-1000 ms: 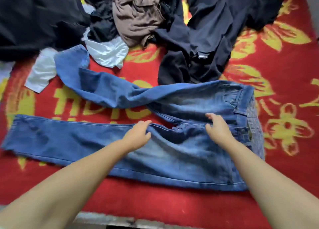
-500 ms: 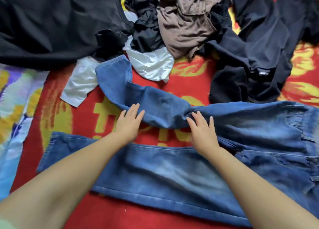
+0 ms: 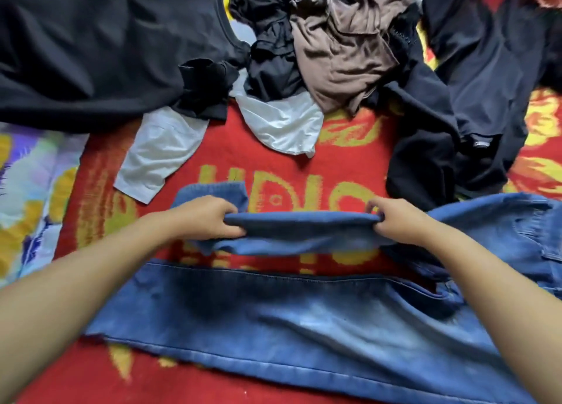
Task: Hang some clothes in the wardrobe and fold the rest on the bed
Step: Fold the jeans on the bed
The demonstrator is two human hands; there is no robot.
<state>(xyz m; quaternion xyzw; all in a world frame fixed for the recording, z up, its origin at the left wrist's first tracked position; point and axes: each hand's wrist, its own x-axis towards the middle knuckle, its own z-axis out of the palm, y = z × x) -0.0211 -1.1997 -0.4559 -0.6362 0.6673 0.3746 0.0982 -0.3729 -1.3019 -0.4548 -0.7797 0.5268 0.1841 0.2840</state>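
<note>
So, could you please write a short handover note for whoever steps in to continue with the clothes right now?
Left hand and right hand: each shut on the far leg of the jeans, lifted above the blanket.
Near leg lies flat toward the person; the waist is to the right.
Unsorted pile behind: black shirt, brown top, white garment, dark trousers.
Done: jeans spread out. No folded clothes are in view.
Left: lay the far leg over the near one, fold the jeans, then deal with the pile.
</note>
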